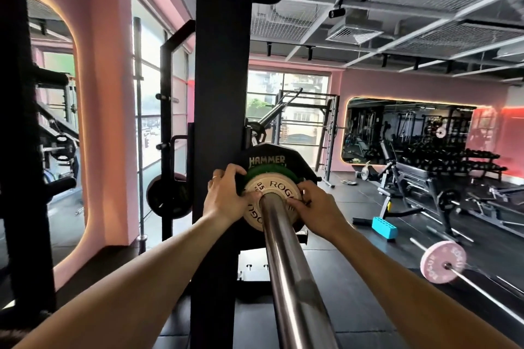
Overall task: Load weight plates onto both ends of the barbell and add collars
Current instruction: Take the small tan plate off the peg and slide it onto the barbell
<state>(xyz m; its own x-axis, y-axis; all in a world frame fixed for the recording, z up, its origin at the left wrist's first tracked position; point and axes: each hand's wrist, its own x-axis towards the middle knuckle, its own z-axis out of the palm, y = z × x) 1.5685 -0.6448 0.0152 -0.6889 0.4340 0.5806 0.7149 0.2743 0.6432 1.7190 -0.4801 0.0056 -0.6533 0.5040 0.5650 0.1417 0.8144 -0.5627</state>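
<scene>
The chrome barbell sleeve (286,258) runs away from me toward the rack. On it sit a large black Hammer plate (269,159), a green plate (268,173) and, nearest me, a small white Rogue plate (263,190). My left hand (226,195) grips the left edge of the white and green plates. My right hand (314,204) presses its fingers on the white plate's right side, next to the sleeve. No collar is visible on the sleeve.
A black rack upright (221,93) stands just behind the plates. A second barbell with a pink plate (442,262) lies on the floor at right, near a blue block (384,228). Benches and dumbbell racks (453,161) fill the right side.
</scene>
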